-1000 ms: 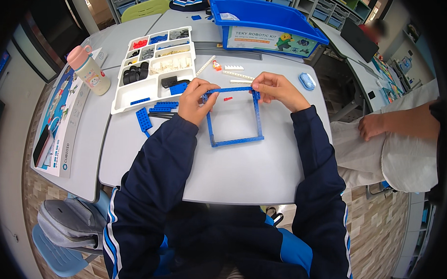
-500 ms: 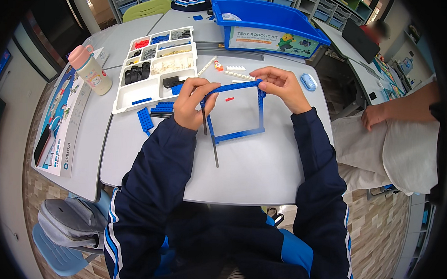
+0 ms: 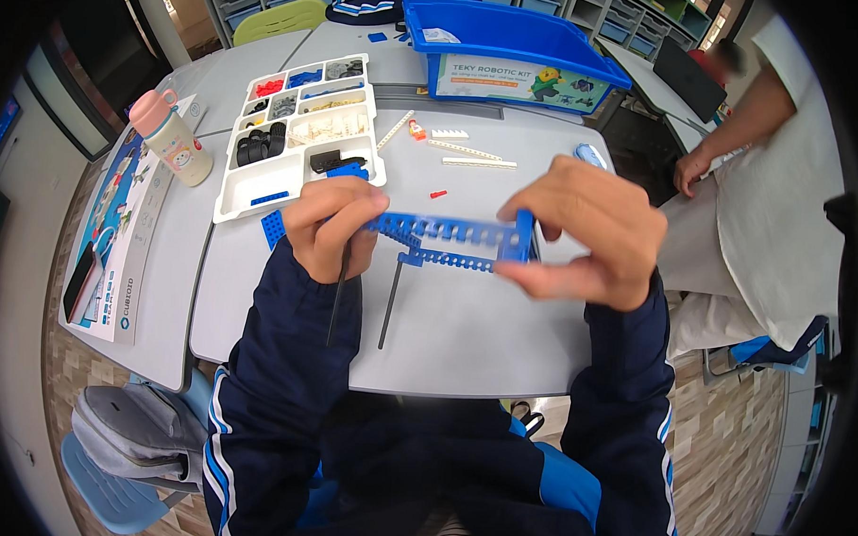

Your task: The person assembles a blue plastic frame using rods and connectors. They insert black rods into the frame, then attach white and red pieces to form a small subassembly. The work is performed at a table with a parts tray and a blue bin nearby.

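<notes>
Between my two hands, above the table, is a blue frame (image 3: 449, 231) built of perforated toy beams, tilted so its holes face me. My left hand (image 3: 333, 222) pinches its left end. The right hand (image 3: 595, 238), slightly blurred, grips its right end with the thumb below and the fingers above. Two dark axle rods (image 3: 388, 304) stick out from the frame's left side toward me. Beyond the frame lie a small red piece (image 3: 438, 194), white beams (image 3: 478, 163) and a small red-and-white figure (image 3: 417, 130).
A white sorting tray (image 3: 238, 203) with several compartments of parts stands left of centre. Past it are a blue bin (image 3: 512, 44) and, farther left, a pink-topped bottle (image 3: 174, 141) beside a flat box (image 3: 118, 229). Another person (image 3: 762, 204) stands at the right.
The frame has turned from showing its open rectangle to lying nearly edge-on, closer to me. My right hand moved right and nearer. The person at the right has shifted.
</notes>
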{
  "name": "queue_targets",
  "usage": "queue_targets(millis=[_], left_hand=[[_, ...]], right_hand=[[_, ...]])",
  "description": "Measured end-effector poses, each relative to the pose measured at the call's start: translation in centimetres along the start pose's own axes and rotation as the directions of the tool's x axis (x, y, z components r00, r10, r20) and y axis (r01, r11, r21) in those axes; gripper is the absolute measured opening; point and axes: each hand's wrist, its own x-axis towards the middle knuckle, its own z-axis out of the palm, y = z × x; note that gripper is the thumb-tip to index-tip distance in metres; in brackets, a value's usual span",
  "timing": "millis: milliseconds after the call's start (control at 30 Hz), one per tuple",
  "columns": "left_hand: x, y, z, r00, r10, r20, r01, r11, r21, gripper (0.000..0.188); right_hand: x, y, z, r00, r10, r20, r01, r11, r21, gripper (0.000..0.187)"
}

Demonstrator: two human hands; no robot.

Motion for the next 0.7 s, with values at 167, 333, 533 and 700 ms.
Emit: queue_targets(millis=[167,333,533,700], left_hand=[[-0.2,-0.3,0.5,0.985,0.112,-0.131,-0.127,0.985,-0.113,0.033],[0.0,-0.4,0.1,0.976,0.165,-0.142,-0.180,0.979,-0.100,0.041],[0.4,0.3,-1.0,0.976,0.179,-0.126,-0.189,0.980,-0.066,0.040],[0.7,1.0,-1.8,0.978,0.179,-0.103,-0.181,0.983,-0.008,0.037]], right_hand=[[0.6,-2.4,0.3,0.987,-0.154,-0.044,0.151,0.986,-0.068,0.039],[0.2,-3.5,0.5,0.986,-0.156,-0.056,0.153,0.987,-0.054,0.038],[-0.1,-4.1,1.0,0.969,-0.209,-0.134,0.202,0.977,-0.066,0.036],[-0.1,-4.4,1.1,0.970,-0.190,-0.151,0.186,0.982,-0.042,0.036]])
